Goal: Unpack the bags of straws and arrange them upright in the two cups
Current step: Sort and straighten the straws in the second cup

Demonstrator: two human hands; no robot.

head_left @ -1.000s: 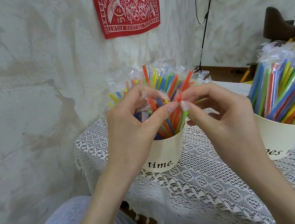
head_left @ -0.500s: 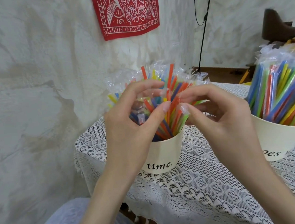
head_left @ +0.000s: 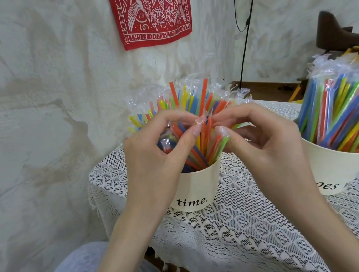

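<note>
A cream cup marked "time." (head_left: 197, 187) stands on the lace-covered table and holds many coloured straws (head_left: 195, 104) in clear wrappers, fanned out. My left hand (head_left: 154, 153) and my right hand (head_left: 261, 141) meet over this cup, fingers curled in among the straws. Both hands pinch the orange wrapped straws at the centre between thumb and fingertips. A second cream cup (head_left: 337, 169) at the right is packed with more wrapped straws (head_left: 343, 108) leaning to the right.
The small table has a white lace cloth (head_left: 248, 234) hanging over its near and left edges. A rough plaster wall with a red bandana (head_left: 152, 14) stands close behind. A black cable (head_left: 245, 43) hangs at the back, and a dark chair (head_left: 336, 31) is at far right.
Both hands have stayed over the left cup, fingers working through the straws. Some orange straws now stand taller and more upright in the bunch than a second ago.
</note>
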